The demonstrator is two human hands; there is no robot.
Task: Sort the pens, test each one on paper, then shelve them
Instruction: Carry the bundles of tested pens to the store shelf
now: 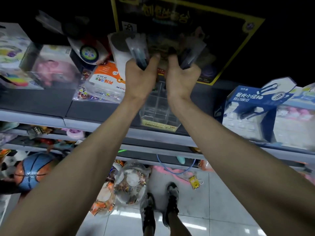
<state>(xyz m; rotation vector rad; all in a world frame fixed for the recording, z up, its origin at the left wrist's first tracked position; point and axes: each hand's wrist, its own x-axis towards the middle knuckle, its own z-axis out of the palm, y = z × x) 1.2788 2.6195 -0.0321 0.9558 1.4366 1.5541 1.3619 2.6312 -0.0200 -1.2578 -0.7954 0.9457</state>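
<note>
Above the clear divided pen holder (158,109) on the grey shelf (95,122), both hands are raised side by side, near one another but not touching. The left hand (139,77) is wrapped round a fistful of pens (139,50), its dark barrels fanning upward. The right hand (182,79) is wrapped round a second fistful (190,55), tilted out to the right. Both bundles are motion-blurred, so neither colours nor counts can be read. The holder stands directly below the wrists, between an orange stationery pack (107,74) to the left and a blue eraser box (252,106) to the right.

This reads as the shelving step. To do it well, I would bring one bundle down at a time rather than both, square the pens so their tips line up, and aim at a single compartment so that each sorted group lands together. Lowering them upright, and letting go only once the tips meet the floor of the cell, should stop pens splaying over the dividers. It should also stop them nudging the light holder off the shelf lip, which it stands close to. The idle hand could steady the holder's wall
</note>
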